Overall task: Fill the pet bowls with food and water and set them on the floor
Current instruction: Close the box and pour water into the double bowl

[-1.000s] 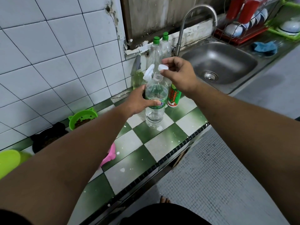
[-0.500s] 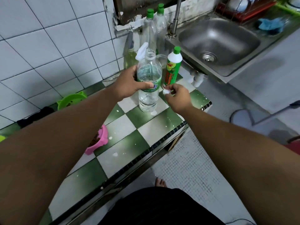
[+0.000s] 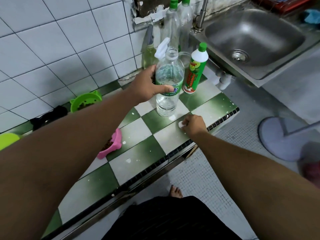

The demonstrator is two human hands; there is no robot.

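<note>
On the checkered counter, right of the pink bowl holding kibble, the water bottle stands gripped by the left hand and now uncapped — the right hand has brought its white cap, pinched, down to the tile — so pouring water looks next.

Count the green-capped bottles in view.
3: a tall clear bottle and its twin by the tap, and a dish-soap bottle right of the water bottle. More may be hidden.

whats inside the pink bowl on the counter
Dark brown kibble lies in the visible part of the pink bowl. The left forearm covers the rest of the bowl, so how full it is cannot be seen.
</note>
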